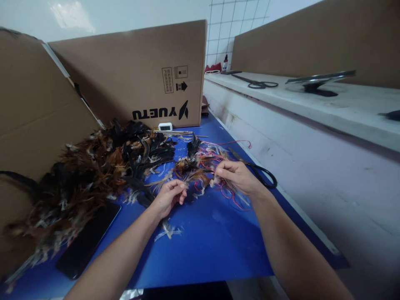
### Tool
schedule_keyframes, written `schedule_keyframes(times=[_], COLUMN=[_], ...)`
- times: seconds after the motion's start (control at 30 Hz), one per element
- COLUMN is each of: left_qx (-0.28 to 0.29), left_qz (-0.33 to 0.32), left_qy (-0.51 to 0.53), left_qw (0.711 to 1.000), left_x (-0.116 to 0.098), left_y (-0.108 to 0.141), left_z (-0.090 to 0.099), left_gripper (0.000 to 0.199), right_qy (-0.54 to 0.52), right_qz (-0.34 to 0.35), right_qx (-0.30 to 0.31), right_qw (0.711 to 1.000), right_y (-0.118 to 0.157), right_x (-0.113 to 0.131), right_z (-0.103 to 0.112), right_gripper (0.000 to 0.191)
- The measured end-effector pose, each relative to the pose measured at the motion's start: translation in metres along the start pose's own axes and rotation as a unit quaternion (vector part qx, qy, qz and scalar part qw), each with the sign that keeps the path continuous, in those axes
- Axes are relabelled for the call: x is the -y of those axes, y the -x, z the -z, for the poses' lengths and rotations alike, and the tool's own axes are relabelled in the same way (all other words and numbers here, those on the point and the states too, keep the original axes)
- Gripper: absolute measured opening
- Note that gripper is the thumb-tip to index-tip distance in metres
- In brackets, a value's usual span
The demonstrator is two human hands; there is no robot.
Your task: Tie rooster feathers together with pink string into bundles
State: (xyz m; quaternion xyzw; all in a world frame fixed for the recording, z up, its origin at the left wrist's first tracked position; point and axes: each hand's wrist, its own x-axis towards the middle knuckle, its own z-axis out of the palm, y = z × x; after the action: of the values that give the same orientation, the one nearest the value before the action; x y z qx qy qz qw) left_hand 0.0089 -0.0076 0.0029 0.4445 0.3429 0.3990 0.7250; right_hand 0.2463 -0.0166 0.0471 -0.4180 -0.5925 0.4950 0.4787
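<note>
1. Left hand (pixel 170 196), above the table's (pixel 212 246) middle: grip too small to tell.
2. Black phone (pixel 86 241), near the left edge: upper end hidden by feathers (pixel 93 166).
3. Fine print (pixel 168 80), beyond the far edge: unreadably small.

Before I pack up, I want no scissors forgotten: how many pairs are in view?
2: one pair on the white ledge, another pair on the blue table beside the right hand. More could be hidden under the feathers.
</note>
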Motion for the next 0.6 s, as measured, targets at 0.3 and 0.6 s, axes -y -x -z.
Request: schedule_keyframes(times=[0.3, 0.6], left_qx=[0.006, 0.002], left_qz=[-0.004, -0.002], left_qy=[-0.005, -0.009], left_qw=[1.000, 1.000], left_x=[0.001, -0.001], left_y=[0.000, 0.001], left_z=[0.001, -0.001], left_gripper=[0.024, 0.024], right_qy=[0.049, 0.143], right_qz=[-0.005, -0.014], right_qx=[-0.009, 0.042], right_qw=[0.999, 0.989], right_y=[-0.001, -0.006], right_x=[0.001, -0.011], right_z=[-0.001, -0.004], right_gripper=[0.022, 0.015])
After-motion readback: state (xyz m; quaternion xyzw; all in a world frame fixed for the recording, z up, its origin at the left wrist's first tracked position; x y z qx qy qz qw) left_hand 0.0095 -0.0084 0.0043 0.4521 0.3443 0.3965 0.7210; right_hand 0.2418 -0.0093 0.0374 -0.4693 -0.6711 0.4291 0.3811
